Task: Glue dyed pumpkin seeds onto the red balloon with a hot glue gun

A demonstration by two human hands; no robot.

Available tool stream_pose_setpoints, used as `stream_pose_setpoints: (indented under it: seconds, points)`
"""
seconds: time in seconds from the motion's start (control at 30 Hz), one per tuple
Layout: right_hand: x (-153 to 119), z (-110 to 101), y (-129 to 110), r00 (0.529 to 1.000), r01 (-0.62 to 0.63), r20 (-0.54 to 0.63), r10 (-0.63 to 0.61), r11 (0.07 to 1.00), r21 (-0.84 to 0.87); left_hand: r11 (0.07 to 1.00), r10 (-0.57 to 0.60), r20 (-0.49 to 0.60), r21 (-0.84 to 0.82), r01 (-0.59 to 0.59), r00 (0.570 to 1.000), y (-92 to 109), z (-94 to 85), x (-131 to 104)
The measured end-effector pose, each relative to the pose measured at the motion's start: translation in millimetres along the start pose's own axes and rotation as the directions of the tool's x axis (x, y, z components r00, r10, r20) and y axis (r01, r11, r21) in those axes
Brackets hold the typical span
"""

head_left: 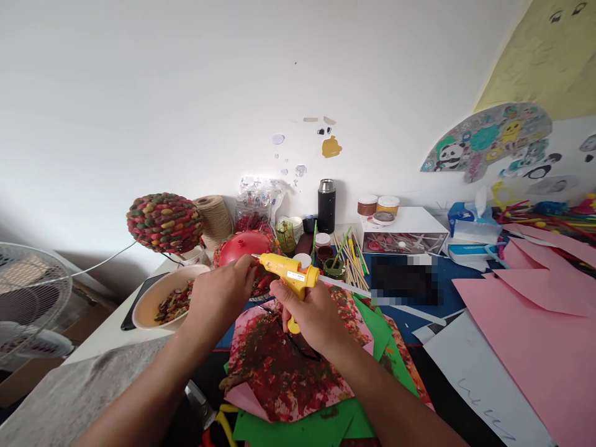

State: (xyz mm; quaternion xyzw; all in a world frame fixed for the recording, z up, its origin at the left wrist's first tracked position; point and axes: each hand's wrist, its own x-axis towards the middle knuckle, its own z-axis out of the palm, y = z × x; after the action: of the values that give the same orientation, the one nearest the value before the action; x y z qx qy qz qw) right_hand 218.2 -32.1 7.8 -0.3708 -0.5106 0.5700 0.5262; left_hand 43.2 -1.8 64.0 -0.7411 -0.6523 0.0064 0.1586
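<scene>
My right hand (316, 310) is wrapped round the handle of a yellow glue gun (282, 267). A long clear glue stick (354, 287) sticks out of its back, and the nozzle points left. By the nozzle tip, my left hand (221, 285) has its fingers closed together; what they hold, if anything, is hidden. Behind both hands sits a red balloon (241, 247), partly covered with small red and green pieces. A cream bowl (144, 310) to the left of my left hand contains more such pieces. Under my hands lies paint-smeared pink paper (298, 385) on green sheets (298, 428).
A ball covered in coloured pieces (164, 222), a twine spool (215, 220) and a black flask (326, 208) stand along the wall. Paint jars (334, 268), wooden sticks (349, 251) and a white box (405, 223) are behind the gun. Scissors (205, 410) lie near the front. Pink paper (531, 335) covers the right.
</scene>
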Motion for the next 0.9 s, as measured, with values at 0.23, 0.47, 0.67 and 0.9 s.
stream_pose_setpoints:
  seconds: [0.23, 0.47, 0.67, 0.9]
  points:
    - [0.5, -1.7, 3.1, 1.0, -0.024, -0.009, 0.024, 0.999, -0.043, 0.995, 0.033, -0.111, -0.095, -0.043, 0.993, -7.0, 9.1, 0.5]
    - [1.5, -2.4, 2.5, 0.998, -0.057, -0.039, 0.055, 0.997, -0.049, 0.914, -0.089, -0.268, -0.405, -0.028, 0.959, -28.3, 27.3, -17.7]
    - [4.5, -5.3, 7.8, 0.996, -0.065, -0.07, 0.062, 0.997, -0.047, 0.676, -0.216, -0.28, -0.734, -0.064, 0.935, -46.2, 39.2, -43.5]
    - [10.7, -7.2, 10.7, 0.987, -0.101, -0.128, 0.097, 0.995, -0.022, 0.588, -0.076, -0.236, -0.795, -0.147, 0.969, -46.5, 48.2, -54.7]
